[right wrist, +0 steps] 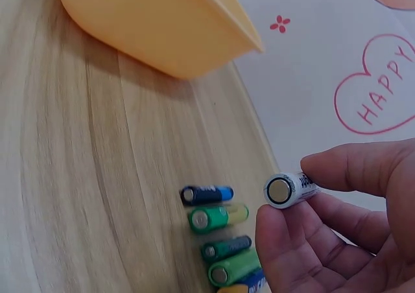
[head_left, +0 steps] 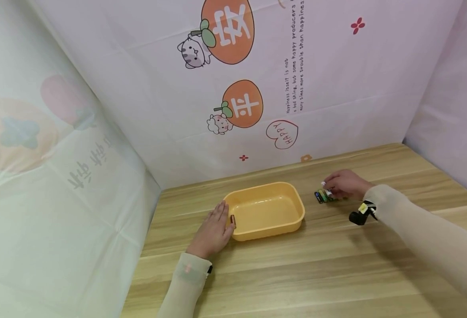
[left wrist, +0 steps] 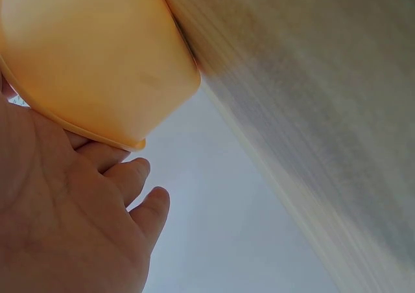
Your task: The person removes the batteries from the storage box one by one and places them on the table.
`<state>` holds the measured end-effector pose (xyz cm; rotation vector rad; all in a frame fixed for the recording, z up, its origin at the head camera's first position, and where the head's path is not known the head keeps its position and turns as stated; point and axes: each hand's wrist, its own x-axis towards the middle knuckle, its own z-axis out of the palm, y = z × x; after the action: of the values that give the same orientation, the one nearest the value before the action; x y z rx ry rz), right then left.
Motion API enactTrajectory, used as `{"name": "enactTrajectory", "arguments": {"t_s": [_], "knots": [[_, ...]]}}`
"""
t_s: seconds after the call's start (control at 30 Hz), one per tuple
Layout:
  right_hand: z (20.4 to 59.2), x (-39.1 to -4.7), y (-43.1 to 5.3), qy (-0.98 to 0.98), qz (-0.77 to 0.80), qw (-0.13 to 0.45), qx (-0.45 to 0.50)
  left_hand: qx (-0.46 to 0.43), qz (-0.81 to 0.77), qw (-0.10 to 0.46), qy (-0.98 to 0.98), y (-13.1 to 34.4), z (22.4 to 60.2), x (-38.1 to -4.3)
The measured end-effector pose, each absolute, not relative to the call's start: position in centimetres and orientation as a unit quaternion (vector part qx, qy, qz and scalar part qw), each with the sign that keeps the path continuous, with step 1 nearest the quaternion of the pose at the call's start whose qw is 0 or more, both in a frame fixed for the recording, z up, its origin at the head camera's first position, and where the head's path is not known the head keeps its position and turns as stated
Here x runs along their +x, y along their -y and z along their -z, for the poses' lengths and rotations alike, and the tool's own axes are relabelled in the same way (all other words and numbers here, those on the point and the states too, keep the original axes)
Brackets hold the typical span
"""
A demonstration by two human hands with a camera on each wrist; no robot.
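Observation:
My right hand (head_left: 346, 183) pinches a white battery (right wrist: 290, 189) between thumb and fingers, its flat end turned to the right wrist camera. Just below it, several batteries lie side by side on the table: a dark blue one (right wrist: 206, 194), a green one with a pale yellow end (right wrist: 219, 218), a dark green one (right wrist: 225, 247) and others. My left hand (head_left: 212, 230) rests on the left rim of a yellow plastic basin (head_left: 265, 232), fingers extended along it. Inside the basin, by that rim, lies one reddish-brown battery (head_left: 233, 221).
The wood-grain table (head_left: 281, 278) meets a white printed cloth (head_left: 328, 79) at the back. More cloth hangs at the left (head_left: 70, 221) and right. A black wrist camera (head_left: 360, 215) sticks out below my right wrist.

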<state>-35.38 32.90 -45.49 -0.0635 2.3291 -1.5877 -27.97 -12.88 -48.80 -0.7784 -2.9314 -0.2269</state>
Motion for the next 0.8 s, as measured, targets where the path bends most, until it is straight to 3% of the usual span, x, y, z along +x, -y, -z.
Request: {"name": "enactTrajectory", "arguments": {"t_s": [0.8], "knots": [[46.2,-36.0,-36.2,-0.809,0.57,0.144,0.01,-0.261,0.07,0.051,0.961,12.9,48.9,-28.2]]}}
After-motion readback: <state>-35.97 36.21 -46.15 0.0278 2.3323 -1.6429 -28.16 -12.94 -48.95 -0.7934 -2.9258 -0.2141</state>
